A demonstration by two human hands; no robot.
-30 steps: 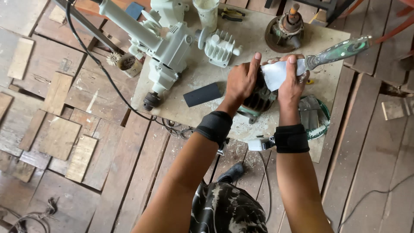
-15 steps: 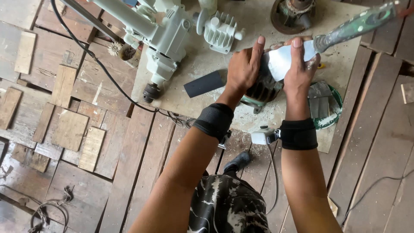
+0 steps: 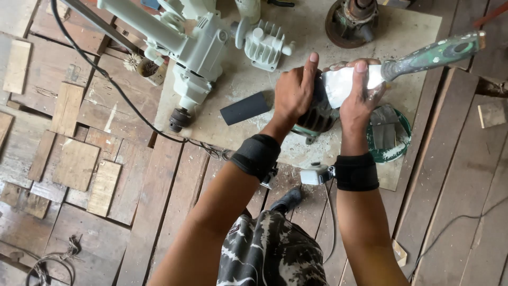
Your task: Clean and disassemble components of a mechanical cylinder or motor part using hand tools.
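Head view, looking straight down: I am working filler onto a dark, ribbed motor housing [image 3: 317, 119] that sits near the middle of the plywood board [image 3: 233, 127]. My left hand [image 3: 294, 95] is wrapped around its left side, index finger stretched up, steadying it. My right hand [image 3: 360, 98] grips the putty knife [image 3: 402, 66], fingers closed on the white-smeared blade where it meets the housing; its green, paint-flecked handle juts up to the right. As I judge it, this is the spreading step, and the next stroke wants a flat blade and a firm hold so the casting does not roll.

Just right of my wrist lies a green round lid [image 3: 394, 140] crusted with white paste. A black sanding strip [image 3: 244, 108] lies flat to the left, and beyond it a pale grey, smooth-painted drill body [image 3: 198, 50] and a finned grey end cover [image 3: 264, 45].
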